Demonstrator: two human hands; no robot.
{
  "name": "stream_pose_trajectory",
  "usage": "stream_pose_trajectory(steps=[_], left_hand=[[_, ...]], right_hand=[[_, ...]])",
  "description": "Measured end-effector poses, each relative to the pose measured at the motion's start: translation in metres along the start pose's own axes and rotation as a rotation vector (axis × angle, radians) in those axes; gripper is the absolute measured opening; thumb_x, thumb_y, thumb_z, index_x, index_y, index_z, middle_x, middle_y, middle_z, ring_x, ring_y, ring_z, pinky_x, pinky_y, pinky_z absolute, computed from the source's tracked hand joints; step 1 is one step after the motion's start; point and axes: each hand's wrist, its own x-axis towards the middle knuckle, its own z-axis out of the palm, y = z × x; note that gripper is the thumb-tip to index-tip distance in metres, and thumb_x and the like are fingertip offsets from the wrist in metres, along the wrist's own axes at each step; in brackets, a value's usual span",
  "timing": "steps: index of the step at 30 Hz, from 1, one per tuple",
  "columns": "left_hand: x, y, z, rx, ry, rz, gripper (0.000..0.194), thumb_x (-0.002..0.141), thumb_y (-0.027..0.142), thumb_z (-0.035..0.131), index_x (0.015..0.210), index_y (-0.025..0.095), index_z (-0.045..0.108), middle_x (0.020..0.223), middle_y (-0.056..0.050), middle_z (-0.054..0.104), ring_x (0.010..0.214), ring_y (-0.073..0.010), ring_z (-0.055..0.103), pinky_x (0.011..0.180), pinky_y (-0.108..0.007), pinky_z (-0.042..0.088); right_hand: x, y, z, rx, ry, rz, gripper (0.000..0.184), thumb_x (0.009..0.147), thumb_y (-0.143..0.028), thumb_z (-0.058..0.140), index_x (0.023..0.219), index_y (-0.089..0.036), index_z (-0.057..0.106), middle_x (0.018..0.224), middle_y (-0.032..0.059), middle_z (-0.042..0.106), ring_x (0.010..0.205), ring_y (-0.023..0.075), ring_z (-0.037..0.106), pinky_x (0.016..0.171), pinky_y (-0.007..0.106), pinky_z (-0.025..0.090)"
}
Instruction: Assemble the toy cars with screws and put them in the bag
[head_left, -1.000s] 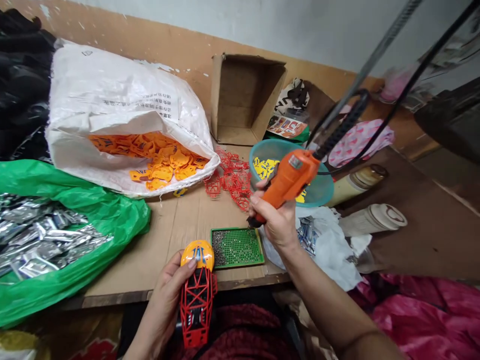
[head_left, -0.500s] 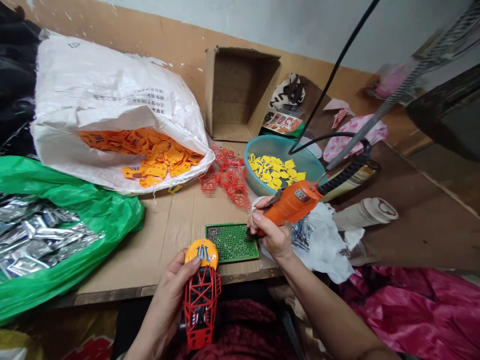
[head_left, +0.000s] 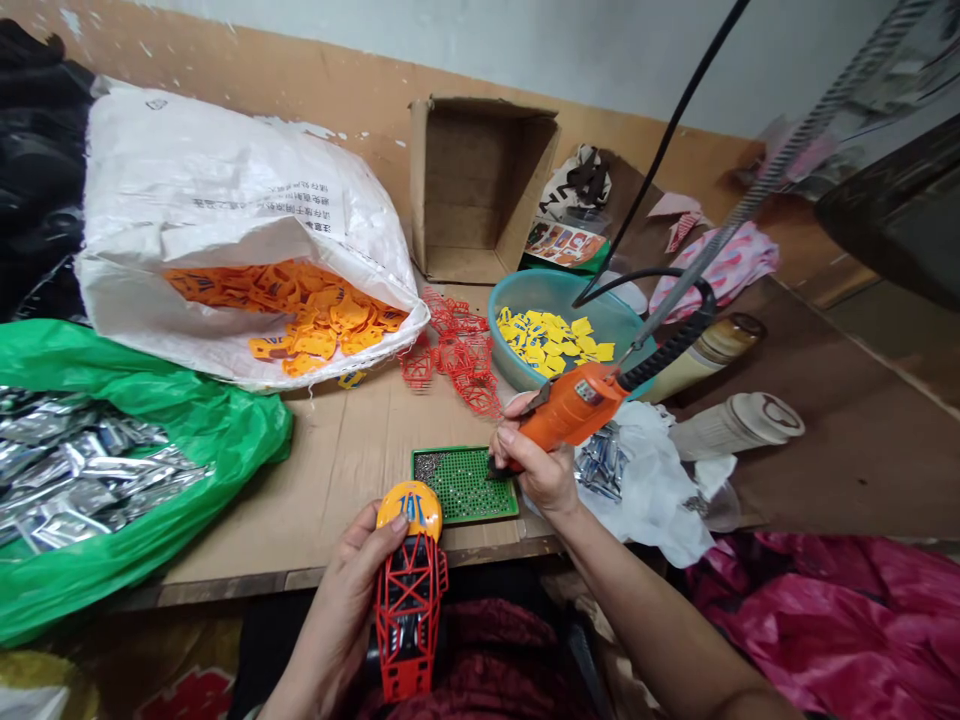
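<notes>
My left hand (head_left: 339, 600) is wrapped round a red toy car frame (head_left: 409, 615) with an orange hood piece (head_left: 409, 508) at its top, held at the table's front edge. My right hand (head_left: 536, 465) grips an orange electric screwdriver (head_left: 574, 405). Its black tip points down onto the right edge of a green screw tray (head_left: 465, 484). A black cable (head_left: 667, 330) runs up from the tool's rear.
A white sack of orange parts (head_left: 292, 315) lies at the back left, a green bag of foil packets (head_left: 112, 470) to the left. Loose red frames (head_left: 457, 355), a teal bowl (head_left: 517, 375) of yellow pieces, an open cardboard box (head_left: 476, 190), white plastic (head_left: 660, 480) and two bottles (head_left: 739, 425) crowd the right.
The screwdriver has tilted from steep to nearly level and come down, its tip now at the green tray. My left hand with the car frame has barely shifted.
</notes>
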Motion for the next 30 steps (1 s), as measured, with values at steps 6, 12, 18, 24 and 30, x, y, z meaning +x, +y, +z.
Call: stream_pose_trajectory(steps=[6, 12, 18, 24, 30], left_hand=[[0.004, -0.002, -0.003, 0.008, -0.019, -0.006, 0.047, 0.068, 0.034, 0.090, 0.105, 0.016, 0.068, 0.073, -0.002, 0.074, 0.053, -0.0127, 0.065, 0.053, -0.022, 0.055], [-0.002, 0.001, 0.002, 0.015, -0.001, 0.068, 0.038, 0.070, 0.033, 0.088, 0.096, 0.016, 0.066, 0.072, -0.001, 0.073, 0.053, -0.0115, 0.063, 0.053, -0.021, 0.053], [-0.003, 0.004, 0.003, 0.036, 0.021, 0.098, 0.041, 0.068, 0.034, 0.088, 0.098, 0.016, 0.066, 0.077, -0.003, 0.075, 0.056, -0.0128, 0.065, 0.056, -0.023, 0.053], [-0.002, 0.007, 0.002, 0.010, 0.050, 0.098, 0.043, 0.063, 0.034, 0.091, 0.093, 0.016, 0.066, 0.073, -0.002, 0.073, 0.053, -0.0116, 0.062, 0.053, -0.022, 0.051], [-0.001, 0.006, -0.001, 0.003, 0.032, 0.106, 0.042, 0.066, 0.034, 0.090, 0.094, 0.015, 0.065, 0.077, -0.003, 0.074, 0.056, -0.0115, 0.063, 0.056, -0.022, 0.052]], right_hand=[[0.003, -0.010, 0.004, 0.061, -0.031, -0.018, 0.024, 0.083, -0.031, 0.075, 0.099, -0.023, 0.059, 0.058, -0.0086, 0.055, 0.045, 0.0121, 0.054, 0.049, 0.027, 0.045], [0.015, -0.055, 0.036, 0.285, -0.021, -0.039, 0.023, 0.074, -0.030, 0.073, 0.090, -0.025, 0.058, 0.049, -0.0093, 0.049, 0.038, 0.0126, 0.046, 0.048, 0.030, 0.044], [0.007, -0.068, 0.067, 0.360, -0.166, 0.070, 0.023, 0.072, -0.034, 0.072, 0.087, -0.026, 0.056, 0.048, -0.0100, 0.047, 0.036, 0.0126, 0.043, 0.048, 0.031, 0.044], [-0.001, -0.056, 0.072, 0.369, -0.211, 0.082, 0.023, 0.073, -0.032, 0.072, 0.088, -0.026, 0.056, 0.047, -0.0104, 0.048, 0.035, 0.0124, 0.044, 0.045, 0.029, 0.043], [-0.001, -0.051, 0.075, 0.387, -0.242, 0.084, 0.022, 0.076, -0.030, 0.072, 0.090, -0.025, 0.056, 0.050, -0.0097, 0.050, 0.037, 0.0118, 0.046, 0.048, 0.029, 0.045]])
